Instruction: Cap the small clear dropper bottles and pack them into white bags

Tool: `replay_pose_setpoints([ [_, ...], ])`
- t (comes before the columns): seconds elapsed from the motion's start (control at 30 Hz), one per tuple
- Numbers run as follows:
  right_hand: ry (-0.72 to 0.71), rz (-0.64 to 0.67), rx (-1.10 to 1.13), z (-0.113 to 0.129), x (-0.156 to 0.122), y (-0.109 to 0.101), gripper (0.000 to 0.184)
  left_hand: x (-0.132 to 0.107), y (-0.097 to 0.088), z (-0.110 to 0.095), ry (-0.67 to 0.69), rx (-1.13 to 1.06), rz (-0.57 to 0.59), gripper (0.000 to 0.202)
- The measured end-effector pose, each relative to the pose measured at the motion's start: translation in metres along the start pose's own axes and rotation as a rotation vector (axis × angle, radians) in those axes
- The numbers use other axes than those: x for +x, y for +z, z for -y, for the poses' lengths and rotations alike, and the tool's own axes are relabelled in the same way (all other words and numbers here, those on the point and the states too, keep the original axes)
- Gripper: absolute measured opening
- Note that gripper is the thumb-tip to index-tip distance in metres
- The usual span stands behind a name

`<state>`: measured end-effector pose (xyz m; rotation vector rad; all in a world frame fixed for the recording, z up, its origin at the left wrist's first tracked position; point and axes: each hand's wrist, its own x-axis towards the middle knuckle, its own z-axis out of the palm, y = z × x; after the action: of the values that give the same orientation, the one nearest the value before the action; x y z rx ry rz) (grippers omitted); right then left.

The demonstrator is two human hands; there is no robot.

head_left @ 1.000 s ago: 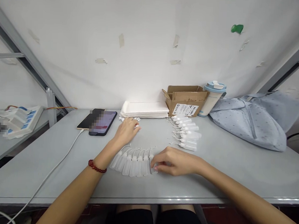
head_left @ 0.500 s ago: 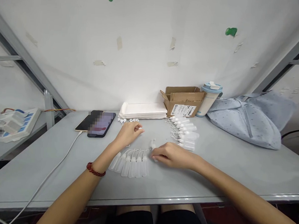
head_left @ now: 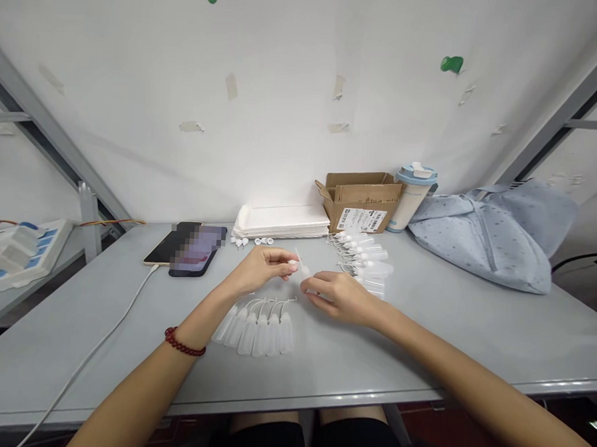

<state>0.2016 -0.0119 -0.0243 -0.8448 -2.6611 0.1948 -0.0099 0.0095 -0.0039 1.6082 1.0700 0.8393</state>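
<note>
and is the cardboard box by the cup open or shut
Open. The cardboard box has a flap sticking out at its left, and its inner back wall shows. Whether it is empty, I cannot tell.

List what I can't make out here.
All in the head view:
Bottle in the right hand: body hidden by that hand.
Cap in the left hand: partly covered by that hand.
Label on the box: print too small.
Box's bottom: hidden by its front wall.
Phone: screen partly blurred by pixel blocks.
</note>
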Motion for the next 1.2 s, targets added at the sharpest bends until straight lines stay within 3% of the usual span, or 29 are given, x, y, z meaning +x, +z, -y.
replay_pose_setpoints([
  [0.3,-0.034,-0.013,0.089,0.001,-0.001,-0.004,0.016,-0.004,0.007,-0.006,0.026,-0.006,0.035,0.024],
  [0.5,-0.016,-0.027,0.184,0.001,-0.001,-0.005,0.014,-0.006,0.005,-0.008,0.033,0.02,0.127,0.017],
  [0.83,0.291,-0.123,0.676,0.0,0.001,-0.013,0.005,-0.009,0.014,-0.01,-0.012,0.023,0.107,0.019],
  [1.03,0.4,-0.09,1.13,0.003,0.005,-0.014,0.022,-0.009,0.02,-0.016,0.022,0.031,-0.014,0.021],
  [1.2,0.584,-0.077,1.347,0.006,0.007,-0.013,0.033,-0.008,0.022,-0.011,0.036,0.009,-0.041,0.025],
])
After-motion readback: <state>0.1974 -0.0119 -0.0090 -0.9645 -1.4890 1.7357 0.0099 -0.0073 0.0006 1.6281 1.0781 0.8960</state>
